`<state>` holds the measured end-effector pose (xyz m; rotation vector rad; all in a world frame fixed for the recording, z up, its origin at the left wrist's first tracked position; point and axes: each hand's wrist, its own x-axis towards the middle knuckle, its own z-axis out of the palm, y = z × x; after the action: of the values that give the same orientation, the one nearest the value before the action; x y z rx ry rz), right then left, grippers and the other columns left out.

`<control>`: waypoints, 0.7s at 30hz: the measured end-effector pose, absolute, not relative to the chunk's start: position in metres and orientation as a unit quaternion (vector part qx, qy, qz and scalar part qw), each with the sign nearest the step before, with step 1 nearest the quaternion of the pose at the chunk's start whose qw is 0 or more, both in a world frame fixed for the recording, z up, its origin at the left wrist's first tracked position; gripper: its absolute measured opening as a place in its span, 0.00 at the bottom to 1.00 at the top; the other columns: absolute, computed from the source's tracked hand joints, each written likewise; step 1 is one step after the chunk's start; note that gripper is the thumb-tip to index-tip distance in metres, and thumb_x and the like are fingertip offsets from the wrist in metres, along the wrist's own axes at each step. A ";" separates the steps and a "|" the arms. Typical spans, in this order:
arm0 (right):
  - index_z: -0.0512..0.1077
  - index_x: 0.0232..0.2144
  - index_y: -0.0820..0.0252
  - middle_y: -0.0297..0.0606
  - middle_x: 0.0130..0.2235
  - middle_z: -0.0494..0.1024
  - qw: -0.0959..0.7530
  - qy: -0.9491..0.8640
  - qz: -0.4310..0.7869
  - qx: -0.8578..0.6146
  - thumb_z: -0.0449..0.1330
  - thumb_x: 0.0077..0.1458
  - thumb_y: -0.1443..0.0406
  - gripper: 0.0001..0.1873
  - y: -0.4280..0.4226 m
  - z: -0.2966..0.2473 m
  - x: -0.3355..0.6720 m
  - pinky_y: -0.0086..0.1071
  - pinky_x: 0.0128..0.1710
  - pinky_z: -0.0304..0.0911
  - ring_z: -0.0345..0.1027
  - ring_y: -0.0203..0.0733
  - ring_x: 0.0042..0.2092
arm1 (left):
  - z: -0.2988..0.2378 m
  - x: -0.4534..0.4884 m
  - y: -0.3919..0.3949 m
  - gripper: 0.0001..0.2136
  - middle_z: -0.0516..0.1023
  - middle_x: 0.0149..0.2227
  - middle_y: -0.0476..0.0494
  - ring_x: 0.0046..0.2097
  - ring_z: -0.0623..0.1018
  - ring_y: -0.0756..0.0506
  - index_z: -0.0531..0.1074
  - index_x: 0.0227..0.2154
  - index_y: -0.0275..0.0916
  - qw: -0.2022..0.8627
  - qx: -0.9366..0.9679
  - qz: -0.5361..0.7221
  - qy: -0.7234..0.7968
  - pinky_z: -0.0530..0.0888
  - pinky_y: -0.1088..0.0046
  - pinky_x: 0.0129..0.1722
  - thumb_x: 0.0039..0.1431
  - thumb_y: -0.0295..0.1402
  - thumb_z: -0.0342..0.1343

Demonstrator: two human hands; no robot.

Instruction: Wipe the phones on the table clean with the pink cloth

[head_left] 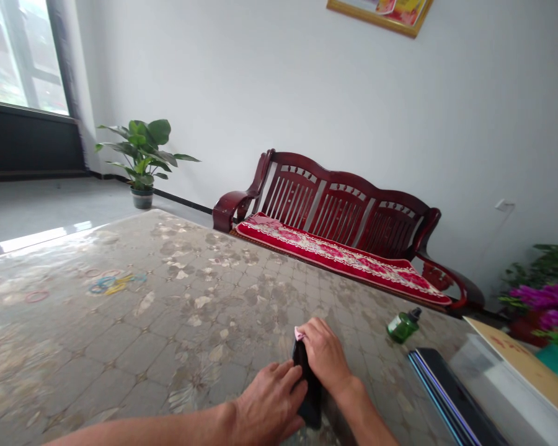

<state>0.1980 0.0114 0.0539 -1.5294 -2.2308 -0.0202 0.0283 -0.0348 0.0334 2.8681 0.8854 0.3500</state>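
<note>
R grip (325,352) pinched on pink cloth (299,334), L grip (272,395) on blk slab (312,402) between em, can't tell if clamped. Grn btl (401,327) right of both.

Holding a flat, black, oblong object (313,402) with the left hand (270,397), pinching a small pale-pink cloth-like piece (299,334) at its far end with the right hand (324,352). Working over a floral grey-brown table cover (144,347), near a green black-topped bottle (401,327), facing a dark-red wooden bench (341,214).

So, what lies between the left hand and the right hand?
In the head view, a flat black object lies between the left hand and the right hand, which holds a pink cloth at the object's far end.
</note>
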 end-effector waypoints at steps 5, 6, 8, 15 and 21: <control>0.71 0.33 0.55 0.34 0.35 0.72 0.205 -0.838 0.046 -0.504 0.52 0.59 0.75 0.13 -0.013 0.057 0.202 0.30 0.41 0.60 0.66 0.39 0.41 | 0.033 0.031 -0.035 0.15 0.73 0.48 0.39 0.53 0.71 0.38 0.68 0.49 0.36 0.055 0.947 0.125 0.290 0.70 0.61 0.52 0.65 0.41 0.53; 0.71 0.33 0.55 0.34 0.36 0.72 0.203 -0.842 0.053 -0.497 0.52 0.59 0.75 0.12 -0.017 0.056 0.204 0.30 0.41 0.60 0.66 0.39 0.40 | 0.032 0.031 -0.034 0.16 0.73 0.49 0.38 0.54 0.70 0.38 0.67 0.50 0.36 0.050 0.947 0.130 0.288 0.70 0.61 0.52 0.64 0.41 0.54; 0.71 0.33 0.54 0.34 0.36 0.72 0.203 -0.842 0.053 -0.496 0.52 0.60 0.74 0.12 -0.018 0.055 0.206 0.30 0.40 0.60 0.66 0.39 0.40 | 0.032 0.031 -0.034 0.17 0.72 0.50 0.37 0.54 0.70 0.37 0.67 0.50 0.35 0.042 0.948 0.132 0.287 0.70 0.61 0.52 0.64 0.40 0.54; 0.72 0.33 0.54 0.35 0.36 0.73 0.223 -0.800 -0.005 -0.556 0.50 0.61 0.73 0.13 0.016 0.050 0.203 0.31 0.42 0.61 0.67 0.40 0.41 | 0.038 0.028 -0.036 0.15 0.74 0.47 0.40 0.51 0.72 0.39 0.69 0.47 0.37 0.050 0.947 0.124 0.294 0.71 0.62 0.51 0.64 0.42 0.54; 0.71 0.32 0.54 0.34 0.35 0.72 0.207 -0.819 0.032 -0.535 0.52 0.59 0.74 0.12 -0.008 0.050 0.207 0.30 0.41 0.60 0.67 0.39 0.40 | 0.034 0.030 -0.036 0.14 0.74 0.46 0.40 0.50 0.72 0.39 0.69 0.46 0.37 0.047 0.946 0.131 0.292 0.71 0.62 0.49 0.63 0.41 0.56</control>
<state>0.2069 -0.0078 0.0497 -1.4889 -2.2806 0.0890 0.0300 -0.0355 0.0340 2.8860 0.8921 0.3998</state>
